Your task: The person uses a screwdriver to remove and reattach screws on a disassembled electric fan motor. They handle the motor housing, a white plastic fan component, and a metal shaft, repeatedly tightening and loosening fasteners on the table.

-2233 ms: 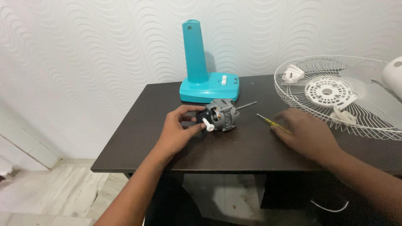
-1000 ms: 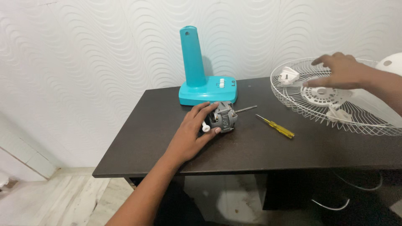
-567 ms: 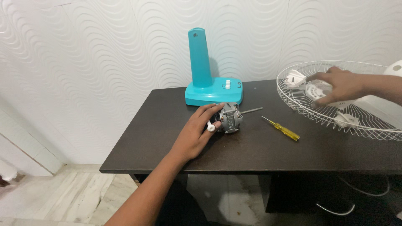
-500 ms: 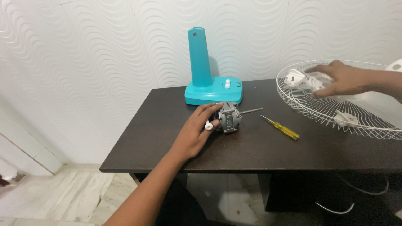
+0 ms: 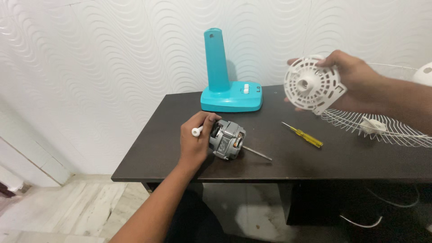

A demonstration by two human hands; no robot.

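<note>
My left hand (image 5: 194,140) rests on the dark table (image 5: 279,162) and grips a grey fan motor (image 5: 227,140) with a thin metal shaft pointing right and a small white knob by my thumb. My right hand (image 5: 355,81) is raised above the table's right side and holds a round white slotted plastic motor cover (image 5: 311,83) upright, its face toward me. A yellow-handled screwdriver (image 5: 302,134) lies on the table between the two hands.
A turquoise fan base with an upright column (image 5: 225,85) stands at the back of the table against the white wavy wall. A white wire fan guard (image 5: 387,126) with a small white clip part lies at the right edge. Pale floor lies below left.
My right hand left the screwdriver, reached into the wire guard, and lifted the round white cover out and up. My left hand stayed on the motor.
</note>
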